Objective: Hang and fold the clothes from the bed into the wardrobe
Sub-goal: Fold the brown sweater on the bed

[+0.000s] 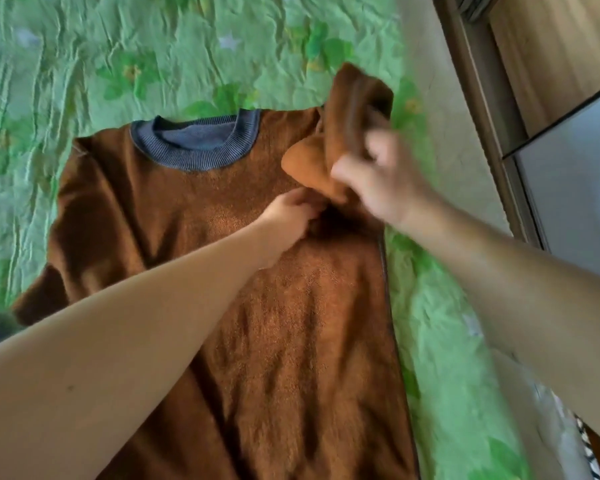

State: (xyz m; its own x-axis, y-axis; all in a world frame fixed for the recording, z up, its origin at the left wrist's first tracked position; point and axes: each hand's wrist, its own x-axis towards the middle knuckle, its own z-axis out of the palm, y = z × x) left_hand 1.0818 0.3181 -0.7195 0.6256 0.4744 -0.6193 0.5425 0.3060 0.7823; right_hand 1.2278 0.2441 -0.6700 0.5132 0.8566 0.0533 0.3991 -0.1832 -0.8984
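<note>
A brown fleece sweater (222, 271) with a blue-grey ribbed collar (194, 147) lies flat on the bed, collar away from me. My right hand (378, 181) grips the sweater's right sleeve (354, 109) and holds it lifted and bunched above the shoulder; the hand is blurred by motion. My left hand (291, 213) pinches the fabric at the right armpit, just below the lifted sleeve. The left sleeve lies folded along the sweater's left side.
The bed is covered by a wrinkled green floral bedspread (118, 57). The bed's edge runs along the right. Beyond it are pale floor (465, 140) and a wooden wardrobe (534, 64) with a grey panel (575, 188). Dark fabric peeks in at the left edge.
</note>
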